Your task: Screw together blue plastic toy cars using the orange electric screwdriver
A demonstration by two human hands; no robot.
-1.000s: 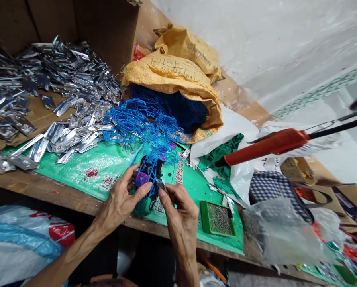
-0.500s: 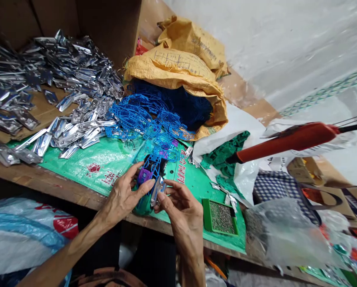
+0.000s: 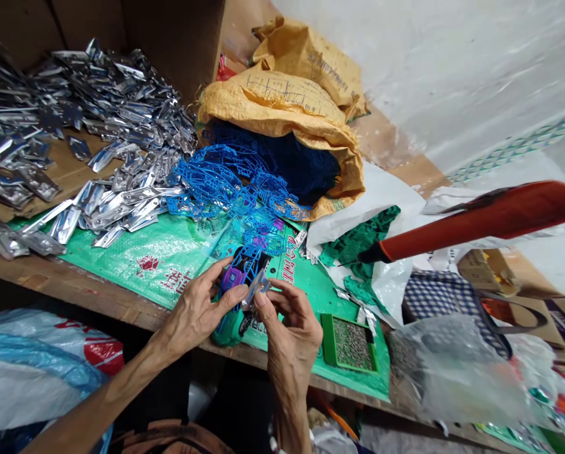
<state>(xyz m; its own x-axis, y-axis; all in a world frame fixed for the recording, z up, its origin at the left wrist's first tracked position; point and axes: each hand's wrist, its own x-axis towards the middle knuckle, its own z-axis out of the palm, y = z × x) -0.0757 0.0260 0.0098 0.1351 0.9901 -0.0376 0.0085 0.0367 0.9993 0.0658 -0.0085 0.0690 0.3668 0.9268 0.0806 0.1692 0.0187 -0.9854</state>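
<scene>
My left hand [image 3: 198, 309] grips a small toy-like assembly [image 3: 242, 274] of blue plastic frame, purple block and dark parts, held just above the green mat [image 3: 159, 255] at the bench's front edge. My right hand [image 3: 289, 325] pinches a small silver metal piece [image 3: 256, 289] against the right side of that assembly. Both hands' fingers are closed on what they hold. A teal rounded part [image 3: 226, 329] shows under the left hand.
A heap of silver metal pieces [image 3: 98, 139] covers the left of the bench. Loose blue plastic frames [image 3: 226, 186] spill from a yellow woven sack [image 3: 292, 107]. A green tray [image 3: 349, 343] lies right of my hands. A red-handled tool [image 3: 476, 221], white bags and a checked bag [image 3: 443, 296] lie further right.
My right hand has brought the silver piece up against the blue assembly and turned it more upright. The left hand has kept its grip and barely moved.
</scene>
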